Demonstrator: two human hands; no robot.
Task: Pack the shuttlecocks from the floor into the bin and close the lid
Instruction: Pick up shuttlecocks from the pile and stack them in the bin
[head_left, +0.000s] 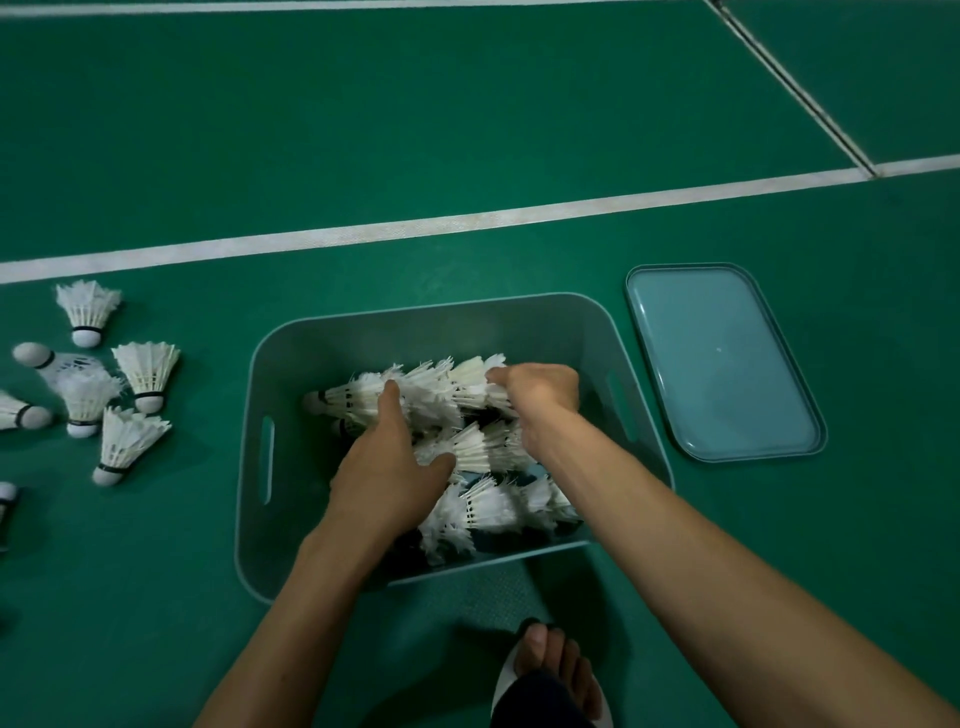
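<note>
**Both hands in the bin**

In the grey-green rectangular plastic bin (249, 415), the left hand (384, 467) presses straight, spread fingers onto white feather shuttlecocks (488, 504). The right hand (540, 389) curls its fingers round the far row. On the green floor (415, 130), loose shuttlecocks (148, 371) lie left of it and the flat lid (722, 364) lies right.

Saw a white boundary line (467, 218) crossing the green court mat (363, 104) from left to right. Noted a dark seam (789, 85) running diagonally at upper right, meeting that line. Spotted a bare foot (558, 660) in a white sandal (506, 678) at bottom centre.
</note>
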